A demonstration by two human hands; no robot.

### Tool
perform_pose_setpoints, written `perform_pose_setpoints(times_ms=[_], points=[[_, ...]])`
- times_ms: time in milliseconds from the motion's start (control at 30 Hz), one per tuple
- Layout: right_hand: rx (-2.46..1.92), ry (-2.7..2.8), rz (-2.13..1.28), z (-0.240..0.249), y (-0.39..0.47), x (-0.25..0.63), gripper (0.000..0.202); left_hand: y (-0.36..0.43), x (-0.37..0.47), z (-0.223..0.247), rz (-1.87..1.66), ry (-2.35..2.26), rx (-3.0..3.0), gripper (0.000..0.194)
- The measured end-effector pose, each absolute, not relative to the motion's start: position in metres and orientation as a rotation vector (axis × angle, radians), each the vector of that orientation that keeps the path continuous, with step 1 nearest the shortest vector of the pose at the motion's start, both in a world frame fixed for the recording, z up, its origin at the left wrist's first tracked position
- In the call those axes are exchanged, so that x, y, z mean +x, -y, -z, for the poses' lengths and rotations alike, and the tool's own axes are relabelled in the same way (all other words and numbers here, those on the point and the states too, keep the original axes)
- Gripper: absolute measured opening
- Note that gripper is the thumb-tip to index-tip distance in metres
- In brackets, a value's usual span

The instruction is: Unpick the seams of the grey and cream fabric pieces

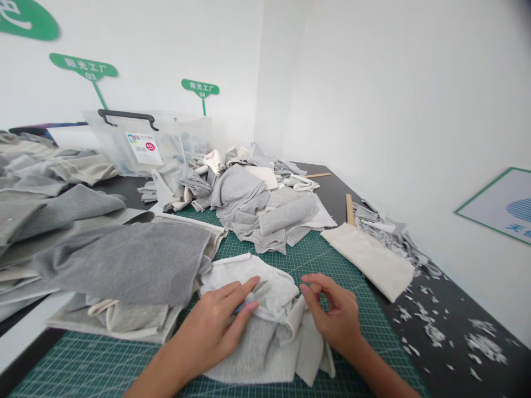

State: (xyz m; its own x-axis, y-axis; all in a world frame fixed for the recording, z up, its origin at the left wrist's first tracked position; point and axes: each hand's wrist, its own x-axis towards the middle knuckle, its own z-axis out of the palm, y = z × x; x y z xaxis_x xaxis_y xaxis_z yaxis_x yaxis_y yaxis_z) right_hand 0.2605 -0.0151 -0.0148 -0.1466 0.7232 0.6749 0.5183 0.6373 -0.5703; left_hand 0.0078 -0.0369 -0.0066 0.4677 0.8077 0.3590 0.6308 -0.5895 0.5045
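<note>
My left hand (222, 318) is closed round a pair of small thread snips with a blue handle (241, 305); their pointed metal blades (259, 288) lie over the light grey fabric piece (253, 276). Just right of that cloth, my right hand (334, 312) has thumb and index finger drawn together in a pinch beside the fabric's rolled edge (292, 323). Whatever sits between those fingertips is too small to make out. The fabric lies crumpled on the green cutting mat (352, 354), with darker grey layers (249, 354) towards me.
Stacked grey cloths (124, 260) cover the left side. A fabric heap (257, 193) lies behind, near a clear plastic box (166, 138). At right are a folded cream cloth (369, 257), a wooden ruler (349, 209) and scattered scraps (435, 334) along the black tabletop (448, 293).
</note>
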Motion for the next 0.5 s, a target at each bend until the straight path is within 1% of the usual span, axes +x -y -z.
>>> perform_pose_setpoints(times_ms=[133, 333, 500], points=[[-1.021, 1.796, -0.249, 0.014, 0.0128, 0.2624, 0.027, 0.0371, 0.0087, 0.0053, -0.736, -1.246, 2.445, 0.035], [-1.023, 1.794, -0.327, 0.0113, 0.012, 0.2627, 0.02, 0.0373, 0.0077, 0.0063, -0.75, -1.226, 2.446, 0.04], [-1.088, 1.782, -0.399, 0.0109, 0.0104, 0.2645, 0.024, 0.0363, 0.0078, 0.0079, -0.739, -1.252, 2.457, 0.034]])
